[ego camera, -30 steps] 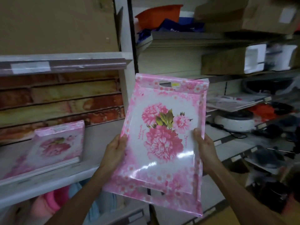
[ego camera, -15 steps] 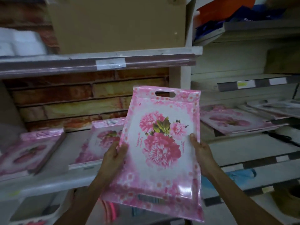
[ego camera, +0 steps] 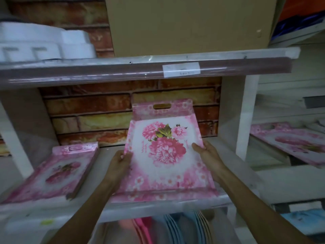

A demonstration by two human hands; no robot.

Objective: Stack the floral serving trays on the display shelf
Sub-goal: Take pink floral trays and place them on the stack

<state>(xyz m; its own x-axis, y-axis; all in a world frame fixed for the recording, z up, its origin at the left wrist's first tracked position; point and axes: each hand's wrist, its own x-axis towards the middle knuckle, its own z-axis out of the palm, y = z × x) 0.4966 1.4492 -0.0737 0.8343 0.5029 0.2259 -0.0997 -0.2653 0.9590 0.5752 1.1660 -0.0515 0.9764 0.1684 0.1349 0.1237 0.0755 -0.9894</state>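
While both arms reach in from 6 o'clock, my left hand and right hand grip the tray's side edges, its near end low over the shelf. At 9 o'clock lies another tray; behind, brick backing.

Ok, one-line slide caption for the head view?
Both hands, left and right, lower a floral tray onto the display shelf.
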